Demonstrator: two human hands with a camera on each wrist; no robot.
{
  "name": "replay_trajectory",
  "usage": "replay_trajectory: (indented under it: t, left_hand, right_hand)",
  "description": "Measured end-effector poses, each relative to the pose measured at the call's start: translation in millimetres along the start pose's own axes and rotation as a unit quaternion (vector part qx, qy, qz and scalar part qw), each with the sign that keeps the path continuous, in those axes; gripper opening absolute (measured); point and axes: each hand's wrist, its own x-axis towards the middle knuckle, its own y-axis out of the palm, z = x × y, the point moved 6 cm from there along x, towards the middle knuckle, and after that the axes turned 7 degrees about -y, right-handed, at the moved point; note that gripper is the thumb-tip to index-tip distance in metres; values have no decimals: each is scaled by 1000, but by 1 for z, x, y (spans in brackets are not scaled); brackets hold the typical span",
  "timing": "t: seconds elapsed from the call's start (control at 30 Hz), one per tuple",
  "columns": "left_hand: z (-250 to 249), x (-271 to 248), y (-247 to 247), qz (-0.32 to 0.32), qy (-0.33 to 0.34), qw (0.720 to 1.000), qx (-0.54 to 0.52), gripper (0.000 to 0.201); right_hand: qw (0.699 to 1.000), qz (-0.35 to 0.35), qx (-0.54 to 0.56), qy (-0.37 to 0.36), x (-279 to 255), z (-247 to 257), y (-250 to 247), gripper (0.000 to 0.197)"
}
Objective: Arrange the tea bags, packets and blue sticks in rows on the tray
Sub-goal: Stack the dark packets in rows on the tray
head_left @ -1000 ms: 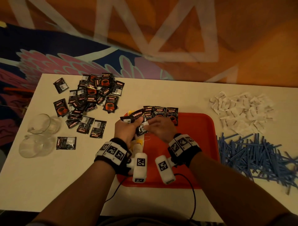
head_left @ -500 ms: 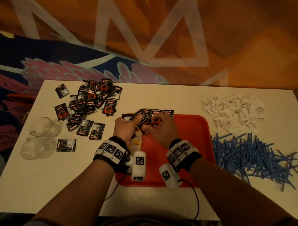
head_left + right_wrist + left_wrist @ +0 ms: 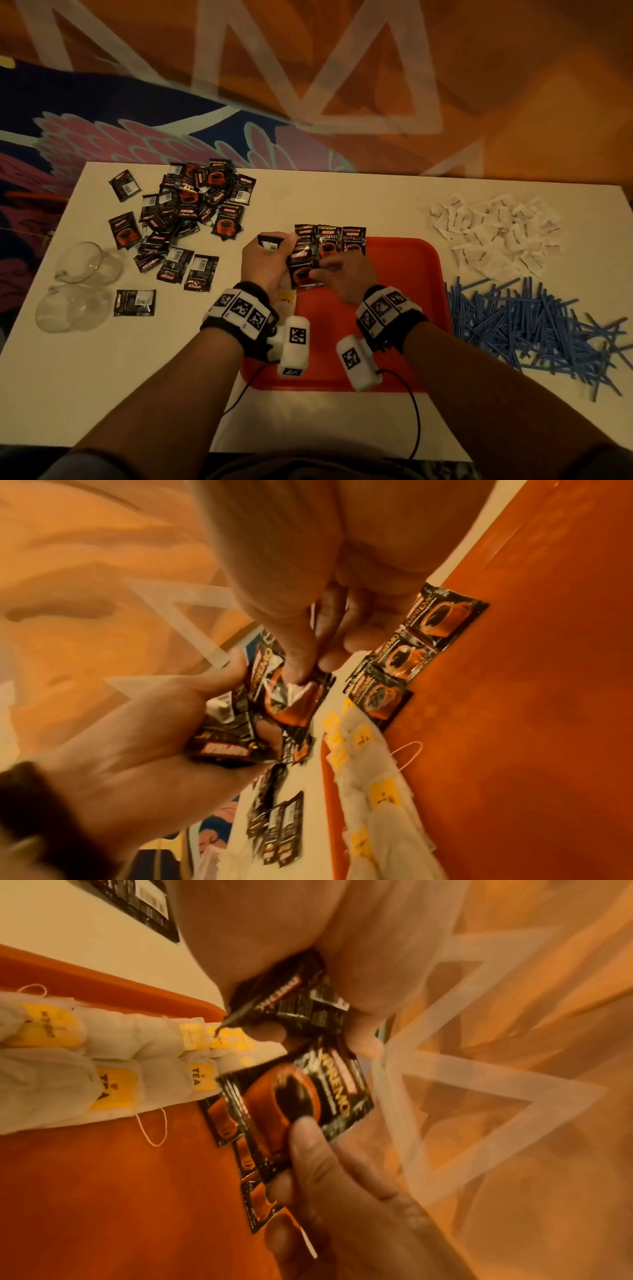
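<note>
A red tray (image 3: 404, 308) lies at the table's middle. Three black coffee packets (image 3: 330, 240) stand in a row along its far edge. A column of tea bags (image 3: 103, 1069) with yellow tags lies along its left side, mostly hidden under my left wrist in the head view. My left hand (image 3: 274, 246) grips a small bundle of black packets (image 3: 291, 1004) above the tray's far left corner. My right hand (image 3: 322, 270) pinches one face-up packet (image 3: 301, 270) right beside that bundle, just in front of the row.
A loose pile of black packets (image 3: 185, 212) covers the table's left part, with two glass cups (image 3: 82, 284) near the left edge. White packets (image 3: 496, 236) lie heaped at the far right, and a heap of blue sticks (image 3: 534, 325) sits right of the tray.
My right hand has drawn one packet out of the left hand's bundle and turned it face up, slightly nearer to me. The left hand stays at the tray's far left corner.
</note>
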Motion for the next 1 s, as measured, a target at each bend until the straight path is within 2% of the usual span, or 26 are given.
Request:
replay_trajectory:
  t: [0.07,0.17,0.27,0.33,0.43,0.6,0.87,1.0]
  left_hand:
    - [7,7,-8,-23,-26,999,20,21]
    - [20,14,-19,-20,-82,996,26,33]
    - [27,12,-27,-17,-108,993,32,23]
    - [29,10,-30,-9,-102,993,56,18]
    - [28,15,-31,2,-64,992,104,13]
    - [21,29,-20,40,-3,979,199,26]
    - [25,48,9,108,-7,957,270,31]
    - [29,52,15,108,-33,961,252,33]
  right_hand:
    - [998,-11,-32,51,8,-16,-6,21]
    - [986,-17,-86,143,19,-45,-18,20]
    - [975,-45,-84,202,28,-66,-26,16]
    - [970,-72,-71,223,34,-73,-29,11]
    - [969,-70,-52,231,45,-76,-26,14]
    - [969,-60,-55,232,58,-77,-23,21]
    - [966,-87,-31,242,60,-83,-20,22]
    - [967,-94,-35,233,58,-83,-22,18]
